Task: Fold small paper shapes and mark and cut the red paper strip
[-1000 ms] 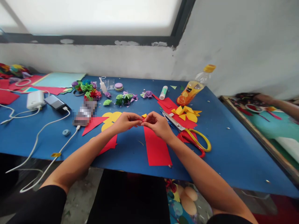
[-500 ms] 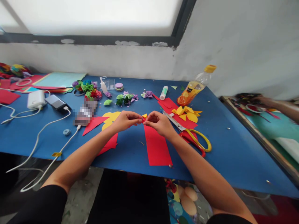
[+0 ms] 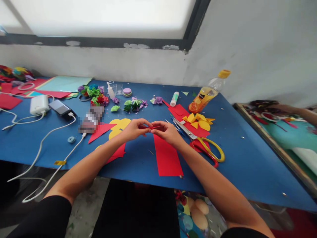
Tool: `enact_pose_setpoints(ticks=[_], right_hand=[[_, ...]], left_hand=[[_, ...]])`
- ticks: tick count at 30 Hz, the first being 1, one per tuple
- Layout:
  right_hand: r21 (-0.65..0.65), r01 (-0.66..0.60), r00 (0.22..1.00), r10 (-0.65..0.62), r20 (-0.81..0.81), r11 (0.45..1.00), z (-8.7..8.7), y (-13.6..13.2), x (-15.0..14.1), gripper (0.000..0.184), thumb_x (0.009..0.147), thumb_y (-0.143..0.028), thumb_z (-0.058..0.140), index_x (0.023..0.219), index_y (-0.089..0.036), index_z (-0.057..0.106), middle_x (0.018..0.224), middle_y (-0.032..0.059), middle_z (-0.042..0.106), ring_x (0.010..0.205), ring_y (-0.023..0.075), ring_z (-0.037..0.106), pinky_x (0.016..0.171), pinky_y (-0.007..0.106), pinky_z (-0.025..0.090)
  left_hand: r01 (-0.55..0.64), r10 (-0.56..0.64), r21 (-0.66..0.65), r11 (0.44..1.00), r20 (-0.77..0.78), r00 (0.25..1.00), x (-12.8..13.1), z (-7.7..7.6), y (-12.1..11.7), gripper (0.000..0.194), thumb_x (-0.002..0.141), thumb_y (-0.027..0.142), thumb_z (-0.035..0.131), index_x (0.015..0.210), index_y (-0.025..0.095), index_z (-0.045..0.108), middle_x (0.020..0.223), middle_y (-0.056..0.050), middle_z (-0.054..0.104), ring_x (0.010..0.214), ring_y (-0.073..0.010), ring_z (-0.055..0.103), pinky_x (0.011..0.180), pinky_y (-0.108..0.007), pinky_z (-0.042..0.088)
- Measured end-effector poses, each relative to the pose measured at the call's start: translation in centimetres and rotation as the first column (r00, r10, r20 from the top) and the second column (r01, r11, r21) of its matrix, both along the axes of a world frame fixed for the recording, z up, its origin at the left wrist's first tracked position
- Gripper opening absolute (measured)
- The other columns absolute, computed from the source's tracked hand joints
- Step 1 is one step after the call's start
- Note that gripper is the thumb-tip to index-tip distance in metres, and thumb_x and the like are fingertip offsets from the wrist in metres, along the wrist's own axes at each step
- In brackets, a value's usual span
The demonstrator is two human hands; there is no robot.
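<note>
My left hand (image 3: 136,129) and my right hand (image 3: 167,131) meet above the middle of the blue table. Their fingertips pinch a small red piece of paper (image 3: 154,127) between them; its exact shape is mostly hidden by the fingers. Below my right hand lies a flat red paper strip (image 3: 168,158). Yellow paper circles (image 3: 118,127) and more red paper (image 3: 118,153) lie by my left forearm. To the right of my right hand rest scissors (image 3: 198,138) with yellow and red handles, on red paper near folded yellow paper pieces (image 3: 198,121).
An orange drink bottle (image 3: 205,94) and a glue stick (image 3: 174,99) stand or lie at the back right. Crumpled paper flowers (image 3: 135,105) sit behind my hands. At left are a phone (image 3: 91,119), a white charger (image 3: 39,105) and loose cables. Another person's arm (image 3: 299,110) shows at far right.
My hands have drawn closer together, and the red paper piece between them is turned so its edge shows. The yellow bit seen at the fingertips before is out of sight.
</note>
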State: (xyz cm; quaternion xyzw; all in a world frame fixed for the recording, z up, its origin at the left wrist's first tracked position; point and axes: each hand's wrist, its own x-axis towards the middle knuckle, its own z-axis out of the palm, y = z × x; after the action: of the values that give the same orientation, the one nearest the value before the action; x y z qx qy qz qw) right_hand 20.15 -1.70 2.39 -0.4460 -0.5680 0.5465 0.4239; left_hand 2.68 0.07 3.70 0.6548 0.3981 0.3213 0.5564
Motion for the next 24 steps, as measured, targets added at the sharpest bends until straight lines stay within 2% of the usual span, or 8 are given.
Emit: enact_pose_setpoints(ticks=[3, 6, 9, 11, 14, 18, 24], right_hand=[[-0.045, 0.035, 0.996, -0.039, -0.077, 0.998, -0.7, -0.3, -0.7, 0.038, 0.055, -0.036, 0.080, 0.088, -0.021, 0.071, 0.087, 0.0026, 0.071, 0.084, 0.0178, 0.065, 0.081, 0.033, 0.050], [-0.121, 0.116, 0.985, -0.130, -0.117, 0.986, -1.3, -0.3, -0.9, 0.039, 0.051, -0.038, 0.081, 0.084, -0.020, 0.073, 0.079, 0.0032, 0.072, 0.074, 0.0171, 0.065, 0.076, 0.034, 0.052], [-0.134, 0.197, 0.966, -0.216, -0.143, 0.971, -1.4, -0.1, -0.8, 0.033, 0.049, -0.039, 0.082, 0.074, -0.019, 0.073, 0.072, 0.0027, 0.071, 0.067, 0.0152, 0.064, 0.074, 0.034, 0.052], [-0.119, 0.221, 0.957, -0.239, -0.166, 0.968, -1.2, 0.0, -0.7, 0.031, 0.049, -0.038, 0.082, 0.073, -0.020, 0.073, 0.072, 0.0019, 0.071, 0.066, 0.0144, 0.064, 0.075, 0.033, 0.052], [-0.098, 0.229, 0.951, -0.244, -0.190, 0.969, -0.9, -0.1, -0.7, 0.029, 0.050, -0.037, 0.082, 0.073, -0.021, 0.072, 0.071, 0.0006, 0.070, 0.065, 0.0130, 0.063, 0.074, 0.031, 0.052], [-0.074, 0.212, 0.962, -0.222, -0.157, 0.974, -1.0, -0.1, -0.8, 0.028, 0.053, -0.039, 0.080, 0.073, -0.021, 0.071, 0.069, 0.0008, 0.069, 0.065, 0.0132, 0.063, 0.072, 0.031, 0.052], [-0.098, 0.199, 0.968, -0.212, -0.138, 0.975, -1.2, 0.0, -0.7, 0.033, 0.051, -0.036, 0.082, 0.079, -0.021, 0.072, 0.075, 0.0008, 0.070, 0.066, 0.0124, 0.061, 0.074, 0.031, 0.050]], left_hand=[[-0.023, 0.024, -0.016, 1.000, 0.010, 1.000, 0.2, -0.2, -0.1, 0.020, 0.068, 0.025, 0.069, 0.080, 0.012, 0.060, 0.074, -0.002, 0.064, 0.067, -0.0103, 0.062, 0.056, -0.020, 0.052], [-0.032, 0.033, -0.035, 0.999, 0.042, 0.999, 0.2, -0.2, 0.0, 0.022, 0.068, 0.020, 0.070, 0.085, 0.012, 0.058, 0.070, -0.001, 0.064, 0.063, -0.0090, 0.061, 0.055, -0.020, 0.052], [-0.023, 0.030, -0.076, 0.997, 0.093, 0.995, 0.0, -0.1, 0.1, 0.027, 0.070, 0.020, 0.068, 0.093, 0.013, 0.057, 0.082, -0.004, 0.067, 0.073, -0.0109, 0.064, 0.058, -0.019, 0.053], [-0.065, 0.071, -0.065, 0.996, 0.097, 0.993, -0.2, 0.1, 0.2, 0.026, 0.070, 0.021, 0.068, 0.094, 0.013, 0.058, 0.089, -0.006, 0.067, 0.078, -0.0124, 0.064, 0.059, -0.020, 0.054], [-0.134, 0.135, -0.012, 0.991, 0.074, 0.988, -0.3, 0.2, 0.3, 0.022, 0.069, 0.023, 0.068, 0.087, 0.012, 0.060, 0.081, -0.004, 0.066, 0.074, -0.0130, 0.064, 0.058, -0.022, 0.054], [-0.084, 0.084, 0.032, 0.996, 0.011, 0.996, -0.3, 0.2, 0.1, 0.016, 0.070, 0.025, 0.065, 0.081, 0.012, 0.064, 0.075, -0.003, 0.066, 0.070, -0.0115, 0.063, 0.059, -0.023, 0.054], [-0.086, 0.086, 0.046, 0.995, 0.001, 0.996, 0.0, 0.0, -0.1, 0.015, 0.070, 0.026, 0.064, 0.078, 0.013, 0.066, 0.073, -0.003, 0.067, 0.068, -0.0109, 0.061, 0.059, -0.022, 0.053]])
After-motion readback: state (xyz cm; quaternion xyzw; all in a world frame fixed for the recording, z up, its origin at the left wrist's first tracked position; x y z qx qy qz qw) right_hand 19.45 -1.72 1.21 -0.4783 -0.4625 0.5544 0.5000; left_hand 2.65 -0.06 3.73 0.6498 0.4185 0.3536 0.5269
